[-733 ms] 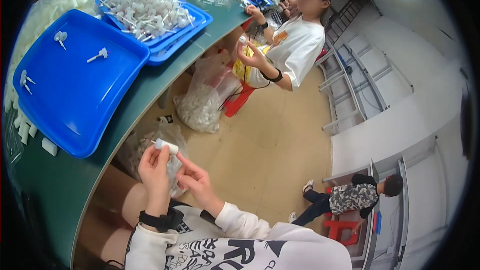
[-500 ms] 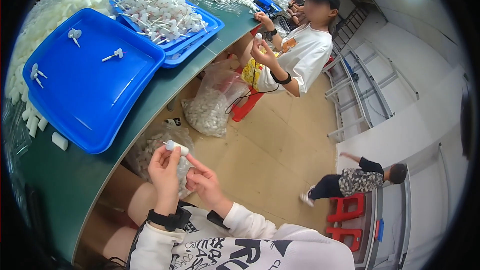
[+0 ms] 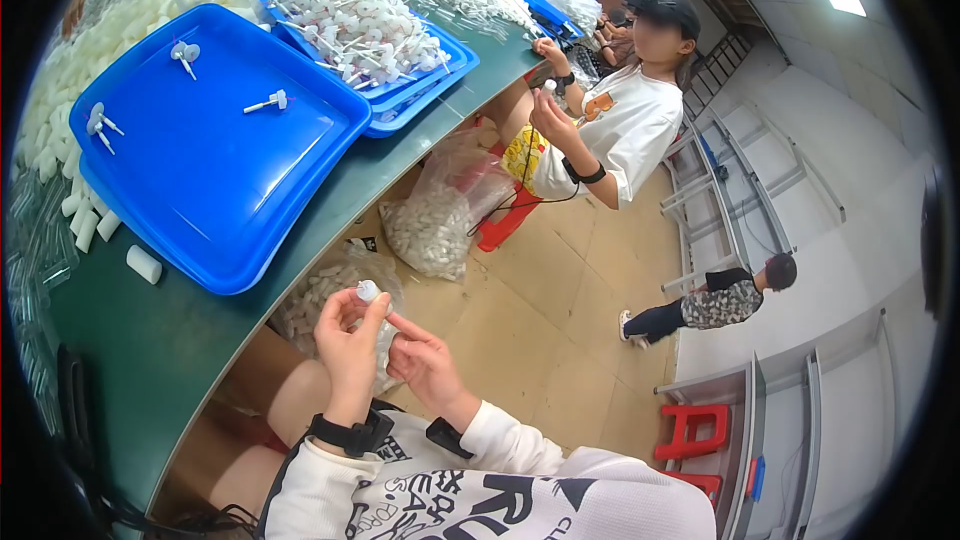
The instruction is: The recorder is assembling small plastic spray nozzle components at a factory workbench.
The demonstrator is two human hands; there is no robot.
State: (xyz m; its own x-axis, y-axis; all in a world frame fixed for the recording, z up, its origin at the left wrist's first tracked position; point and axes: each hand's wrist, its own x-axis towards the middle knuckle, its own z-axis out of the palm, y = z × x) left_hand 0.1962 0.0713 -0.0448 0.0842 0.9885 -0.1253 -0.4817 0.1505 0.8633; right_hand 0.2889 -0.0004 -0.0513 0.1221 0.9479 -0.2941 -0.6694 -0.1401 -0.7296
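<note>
My left hand (image 3: 350, 345) is raised in front of my chest with its fingers closed on a small white plastic cap (image 3: 368, 291). My right hand (image 3: 425, 365) sits just to its right, fingers loosely curled and touching the lower part of the same clear piece. Both hands are over my lap, off the edge of the green table (image 3: 200, 330). A black band is on each wrist.
A large blue tray (image 3: 215, 165) holds a few white plastic parts. Behind it a second blue tray (image 3: 425, 65) is heaped with white parts. Clear bags of white pieces (image 3: 430, 230) lie on the floor. A seated co-worker (image 3: 625, 120) handles a part; another person (image 3: 710, 300) crouches farther off.
My hands stay together on the small part with little change. The view has shifted a little. The person on the floor has moved.
</note>
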